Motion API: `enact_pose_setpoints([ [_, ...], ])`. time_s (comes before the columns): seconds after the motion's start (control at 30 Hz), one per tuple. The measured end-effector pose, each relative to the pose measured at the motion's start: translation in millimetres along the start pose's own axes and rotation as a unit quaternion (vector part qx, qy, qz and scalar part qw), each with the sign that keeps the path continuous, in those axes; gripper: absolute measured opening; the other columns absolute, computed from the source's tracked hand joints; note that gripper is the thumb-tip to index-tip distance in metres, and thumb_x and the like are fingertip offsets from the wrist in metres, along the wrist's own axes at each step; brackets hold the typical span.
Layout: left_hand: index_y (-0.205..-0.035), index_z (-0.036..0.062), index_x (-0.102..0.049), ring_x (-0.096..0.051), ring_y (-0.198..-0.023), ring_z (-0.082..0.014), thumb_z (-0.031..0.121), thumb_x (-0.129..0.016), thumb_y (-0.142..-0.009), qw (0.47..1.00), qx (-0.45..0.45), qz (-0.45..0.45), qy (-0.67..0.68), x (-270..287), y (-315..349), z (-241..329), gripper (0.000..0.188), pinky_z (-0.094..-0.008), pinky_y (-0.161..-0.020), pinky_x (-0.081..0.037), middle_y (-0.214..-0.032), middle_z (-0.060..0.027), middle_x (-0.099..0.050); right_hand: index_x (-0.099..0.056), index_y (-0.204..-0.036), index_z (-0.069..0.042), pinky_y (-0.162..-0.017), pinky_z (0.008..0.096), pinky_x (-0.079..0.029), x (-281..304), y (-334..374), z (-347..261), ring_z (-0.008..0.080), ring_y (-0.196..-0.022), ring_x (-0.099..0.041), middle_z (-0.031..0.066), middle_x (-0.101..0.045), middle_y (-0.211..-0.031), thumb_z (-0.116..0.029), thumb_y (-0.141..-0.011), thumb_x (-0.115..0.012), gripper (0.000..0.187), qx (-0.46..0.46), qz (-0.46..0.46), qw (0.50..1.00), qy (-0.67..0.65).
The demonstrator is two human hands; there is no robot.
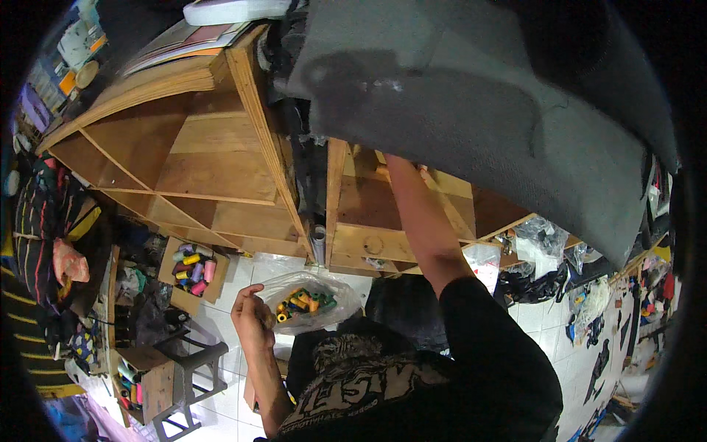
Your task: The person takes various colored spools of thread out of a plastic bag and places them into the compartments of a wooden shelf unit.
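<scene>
My left hand is closed on the rim of a clear plastic bag, held low in front of me. Inside the bag lie several thread spools in yellow, orange and dark green. My right forearm stretches forward into a compartment of the wooden shelf. The grey sheet over that shelf hides my right hand, so its fingers and anything in them cannot be made out.
Wooden compartments stand at the left. Below them are a cardboard box of thread cones and a grey plastic stool. A second box sits beside the stool. Plastic bags crowd the right side.
</scene>
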State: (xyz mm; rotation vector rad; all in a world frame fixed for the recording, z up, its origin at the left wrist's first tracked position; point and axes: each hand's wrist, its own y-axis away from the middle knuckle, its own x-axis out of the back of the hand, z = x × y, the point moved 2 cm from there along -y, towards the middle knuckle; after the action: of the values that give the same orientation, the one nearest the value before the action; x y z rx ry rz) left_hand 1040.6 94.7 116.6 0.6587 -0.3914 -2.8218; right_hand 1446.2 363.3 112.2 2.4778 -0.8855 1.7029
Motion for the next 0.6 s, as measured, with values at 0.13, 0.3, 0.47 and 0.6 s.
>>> enact_pose_setpoints([
  [0.13,-0.098,0.0006,-0.054,-0.029,-0.036,-0.0046,0.026,-0.054,-0.088,1.0,0.007,-0.022,-0.021,13.4,-2.5,-0.3,0.027,-0.021,-0.032,-0.021,-0.054,0.0058,-0.033,-0.062,-0.104,-0.007,-0.082,0.0368,-0.048,-15.2,0.8,-2.6,0.0298,-0.099,-0.059,0.0154,-0.062,-0.103,-0.029,-0.072,-0.067,0.039,-0.002,-0.004,1.0,0.001],
  [0.3,-0.097,0.0001,-0.055,-0.028,-0.037,-0.0033,0.022,-0.053,-0.088,1.0,0.004,-0.013,-0.01,15.7,-1.3,0.6,0.024,-0.0197,-0.032,-0.02,-0.054,0.0063,-0.033,-0.062,-0.103,-0.007,-0.082,0.0366,-0.048,-0.7,-0.1,0.3,0.0297,-0.098,-0.059,0.0153,-0.063,-0.102,-0.029,-0.072,-0.067,0.039,0.001,0.001,1.0,-0.014],
  [0.47,-0.095,-0.0002,-0.056,-0.027,-0.037,-0.0025,0.018,-0.051,-0.089,1.0,0.0,-0.011,0.022,19.3,-3.3,2.9,0.02,-0.0191,-0.032,-0.02,-0.053,0.0066,-0.033,-0.062,-0.103,-0.007,-0.082,0.0364,-0.048,63.7,6.5,29.7,0.0295,-0.098,-0.059,0.0152,-0.063,-0.102,-0.03,-0.072,-0.067,0.039,-0.012,0.014,0.999,-0.028],
  [0.6,-0.096,-0.0001,-0.056,-0.028,-0.038,-0.0021,0.017,-0.048,-0.089,0.999,0.029,0.016,-0.022,15.5,-6.9,4.6,0.02,-0.0191,-0.032,-0.02,-0.053,0.0064,-0.033,-0.063,-0.103,-0.007,-0.082,0.0363,-0.048,115.9,37.2,76.6,0.0294,-0.098,-0.06,0.0152,-0.063,-0.102,-0.03,-0.072,-0.067,0.04,-0.052,-0.013,0.999,0.01],
])
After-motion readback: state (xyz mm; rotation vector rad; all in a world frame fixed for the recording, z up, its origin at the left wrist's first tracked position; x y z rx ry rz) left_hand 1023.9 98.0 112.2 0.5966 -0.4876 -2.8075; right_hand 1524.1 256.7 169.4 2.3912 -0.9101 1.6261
